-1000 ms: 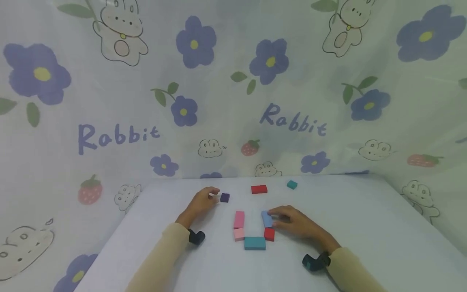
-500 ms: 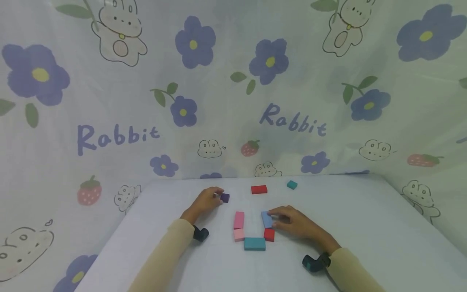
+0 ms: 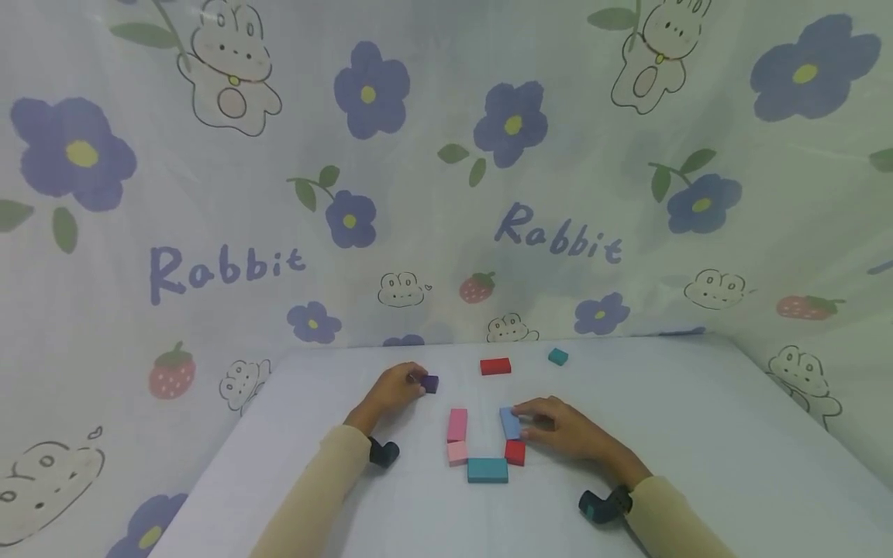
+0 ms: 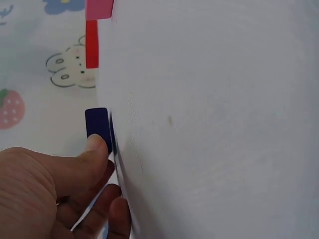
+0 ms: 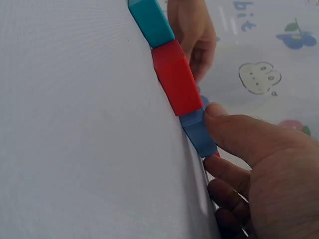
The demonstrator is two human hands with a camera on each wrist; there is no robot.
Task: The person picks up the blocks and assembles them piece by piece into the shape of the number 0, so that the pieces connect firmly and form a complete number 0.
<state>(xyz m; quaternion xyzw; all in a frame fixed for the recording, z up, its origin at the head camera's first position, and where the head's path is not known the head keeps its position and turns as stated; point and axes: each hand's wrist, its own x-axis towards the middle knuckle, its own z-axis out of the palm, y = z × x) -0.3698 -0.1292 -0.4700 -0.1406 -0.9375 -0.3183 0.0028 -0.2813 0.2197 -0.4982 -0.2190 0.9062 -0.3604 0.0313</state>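
Note:
At the left of the table, my left hand [image 3: 393,391] pinches a small dark purple block [image 3: 430,384]. In the left wrist view the thumb presses on the near end of this purple block [image 4: 97,121], which is close to the white surface. My right hand [image 3: 568,428] holds a light blue block [image 3: 509,422] between thumb and index finger. That blue block [image 5: 198,132] meets a red block [image 5: 178,79] end to end in the right wrist view. Pink [image 3: 457,425], light pink [image 3: 456,454], teal [image 3: 487,470] and small red [image 3: 515,453] blocks complete a U shape with it.
Farther back lie a long red block [image 3: 495,366] and a small teal block [image 3: 558,356]. A curtain printed with rabbits and flowers [image 3: 446,194] stands behind the white table [image 3: 663,411]. Each wrist wears a black camera.
My left hand has moved a little right and its fingers have closed on the purple block. The right hand stays at the light blue block. The head view has tilted slightly up.

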